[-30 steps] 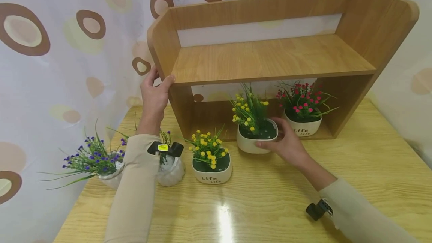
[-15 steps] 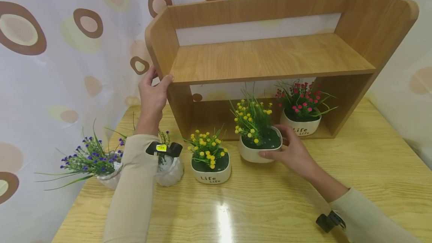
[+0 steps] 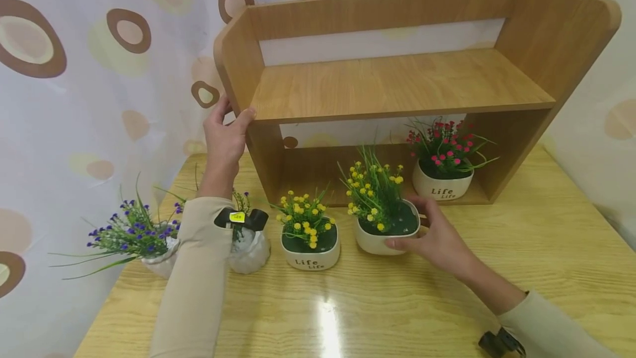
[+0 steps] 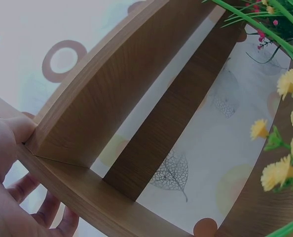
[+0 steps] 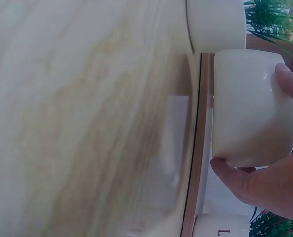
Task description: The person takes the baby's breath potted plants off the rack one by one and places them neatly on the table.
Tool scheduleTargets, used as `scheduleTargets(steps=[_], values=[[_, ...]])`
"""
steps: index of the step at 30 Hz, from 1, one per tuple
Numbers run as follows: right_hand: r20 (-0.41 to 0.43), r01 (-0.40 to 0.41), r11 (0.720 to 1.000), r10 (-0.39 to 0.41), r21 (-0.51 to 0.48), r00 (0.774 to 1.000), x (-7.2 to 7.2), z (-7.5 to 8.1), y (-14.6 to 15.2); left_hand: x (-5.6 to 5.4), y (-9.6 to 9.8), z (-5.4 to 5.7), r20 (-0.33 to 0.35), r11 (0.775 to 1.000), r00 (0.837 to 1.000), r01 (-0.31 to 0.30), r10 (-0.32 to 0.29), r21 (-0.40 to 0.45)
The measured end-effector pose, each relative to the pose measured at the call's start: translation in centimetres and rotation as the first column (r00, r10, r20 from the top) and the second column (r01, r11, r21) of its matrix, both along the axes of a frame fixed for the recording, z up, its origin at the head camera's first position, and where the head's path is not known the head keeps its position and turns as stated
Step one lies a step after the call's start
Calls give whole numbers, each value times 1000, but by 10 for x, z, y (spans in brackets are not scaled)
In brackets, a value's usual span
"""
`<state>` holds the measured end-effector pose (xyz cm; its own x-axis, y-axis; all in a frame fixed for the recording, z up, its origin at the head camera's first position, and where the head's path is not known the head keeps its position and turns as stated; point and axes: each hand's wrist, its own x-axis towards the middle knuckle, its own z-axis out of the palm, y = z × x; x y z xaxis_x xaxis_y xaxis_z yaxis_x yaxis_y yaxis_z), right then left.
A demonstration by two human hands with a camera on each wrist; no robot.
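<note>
My right hand (image 3: 439, 236) grips a cream, rounded-square flowerpot (image 3: 382, 241) by its right side. Yellow flowers and long grass rise from the pot. In the right wrist view, this pot (image 5: 252, 108) hangs slightly above the table, thumb and fingers on its sides. My left hand (image 3: 226, 140) holds the left side panel of a wooden two-tier shelf (image 3: 397, 87). In the left wrist view, the thumb lies over the shelf's edge (image 4: 77, 192) with the other fingers behind. A second yellow-flowered pot (image 3: 311, 258), lettered "Life", stands on the table to the left.
Pink flowers fill another "Life" pot (image 3: 444, 184) inside the lower shelf at the right. White pots with purple flowers (image 3: 250, 256) stand at the left, one partly behind my left sleeve (image 3: 196, 280). A patterned wall covering (image 3: 149, 126) hangs behind the wooden table (image 3: 397, 319).
My right hand has drawn the yellow-flowered pot away from the shelf front, toward me and a little right. My left hand keeps its hold on the side panel.
</note>
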<state>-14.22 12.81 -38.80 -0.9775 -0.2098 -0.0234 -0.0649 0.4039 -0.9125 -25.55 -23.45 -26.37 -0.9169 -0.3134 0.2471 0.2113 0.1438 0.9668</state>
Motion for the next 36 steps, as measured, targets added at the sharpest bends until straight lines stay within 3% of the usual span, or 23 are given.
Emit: scheduleTargets(steps=[9,16,25,36], values=[[14,11,1000,-10,-25,1000,12,-9,-2,0,-1,0,-6,1000,1000,10,-10,4],[20,18,1000,-18,9,1000,17,-11,-1,0,-3,-1,-10,1000,1000,1,-1,9],[37,10,999,-9,-33,999,18,-17,-2,1,-3,-1,-11,1000,1000,14,-14,22],[53,24,1000,-24,-8,998,13,-18,-1,0,-1,0,-16,999,1000,21,-21,25]])
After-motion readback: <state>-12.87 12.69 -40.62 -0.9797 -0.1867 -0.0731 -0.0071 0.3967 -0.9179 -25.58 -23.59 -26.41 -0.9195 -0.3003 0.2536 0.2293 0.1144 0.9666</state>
